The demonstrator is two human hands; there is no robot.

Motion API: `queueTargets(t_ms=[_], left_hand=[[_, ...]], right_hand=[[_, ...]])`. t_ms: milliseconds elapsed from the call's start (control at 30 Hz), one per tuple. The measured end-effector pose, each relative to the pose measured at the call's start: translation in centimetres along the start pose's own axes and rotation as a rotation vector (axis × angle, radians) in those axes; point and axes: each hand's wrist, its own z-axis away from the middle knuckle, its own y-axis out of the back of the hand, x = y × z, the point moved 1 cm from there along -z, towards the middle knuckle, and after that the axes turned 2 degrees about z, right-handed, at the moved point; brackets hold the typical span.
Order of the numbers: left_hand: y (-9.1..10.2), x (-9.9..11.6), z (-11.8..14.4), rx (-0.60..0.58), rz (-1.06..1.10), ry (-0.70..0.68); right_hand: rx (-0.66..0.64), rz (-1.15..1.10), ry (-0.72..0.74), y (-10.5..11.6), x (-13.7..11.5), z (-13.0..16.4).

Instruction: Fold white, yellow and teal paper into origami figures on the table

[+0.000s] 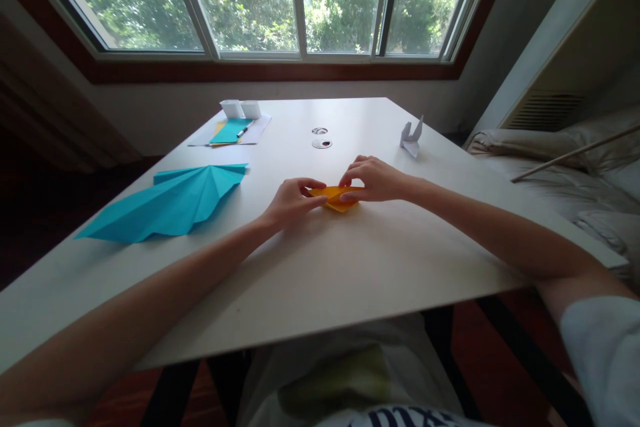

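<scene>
A small folded piece of orange paper (334, 198) lies on the white table (320, 267) near its middle. My left hand (293, 200) pinches its left end with thumb and fingers. My right hand (373, 179) presses on its right side, fingers curled over the top edge. Both forearms rest low over the table.
A large folded turquoise paper shape (170, 203) lies to the left. At the back left are paper sheets with a pen (233, 131) and two small white boxes (241, 109). A white paper crane (411, 137) stands at the back right. Two round cable holes (321, 137) sit mid-table. Bedding lies to the right.
</scene>
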Motion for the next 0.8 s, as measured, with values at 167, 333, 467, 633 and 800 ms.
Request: queueTargets(t_ms=[167, 333, 467, 633, 800], left_hand=[[-0.1, 0.0, 0.0, -0.023, 0.017, 0.021], [-0.2, -0.1, 0.0, -0.041, 0.004, 0.04], [-0.4, 0.1, 0.1, -0.032, -0.018, 0.007], [-0.6, 0.0, 0.1, -0.046, -0.084, -0.045], [-0.5, 0.0, 0.0, -0.031, -0.113, -0.049]], right_hand=[[-0.127, 0.207, -0.044, 0.5, -1.2, -1.1], [-0.234, 0.317, -0.102, 0.4, -2.2, -1.9], [-0.289, 0.329, -0.124, 0.0, -2.5, -2.4], [-0.28, 0.3, -0.11, -0.1, -2.4, -2.6], [-0.279, 0.309, -0.099, 0.3, -2.6, -2.7]])
